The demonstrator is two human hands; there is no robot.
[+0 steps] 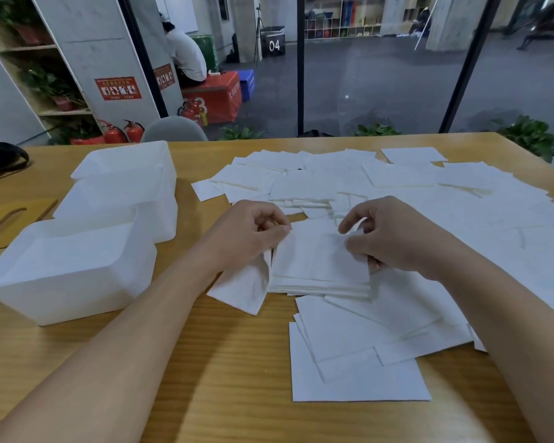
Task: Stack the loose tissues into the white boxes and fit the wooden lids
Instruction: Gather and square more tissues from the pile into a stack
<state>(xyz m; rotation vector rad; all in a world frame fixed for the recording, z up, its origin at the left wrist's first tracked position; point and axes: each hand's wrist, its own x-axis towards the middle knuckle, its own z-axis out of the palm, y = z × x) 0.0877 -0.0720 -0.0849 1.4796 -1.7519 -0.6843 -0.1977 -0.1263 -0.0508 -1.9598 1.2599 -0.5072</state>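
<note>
Both hands at centre of the wooden table (231,356), working one small stack of tissues (320,266). Left hand (250,231) at the stack's 9 o'clock edge, fingers curled and pinching a tissue that droops off that side toward 7 o'clock. Right hand (394,235) at the stack's 3 o'clock edge, fingers curled, pinching the top sheet's corner, thumb on top. Stack lies flat on the table, edges roughly squared.

Loose tissues (381,177) spread over the table from 12 o'clock round to 4 o'clock of the hands, overlapping, unsorted. More loose sheets (359,356) at 6 o'clock of the stack, near the table's front.

Three white boxes (68,270) in a row at 9 to 10 o'clock of the hands, lids off, touching or nearly so; contents not clear through the pale walls. Wooden lid (13,219) with a slot lies flat on the table at 9 o'clock of the boxes, partly hidden behind the nearest one.

Dark bag (0,158) at the table's far 10 o'clock corner. Person in white (186,55) seated in the background, back turned.
</note>
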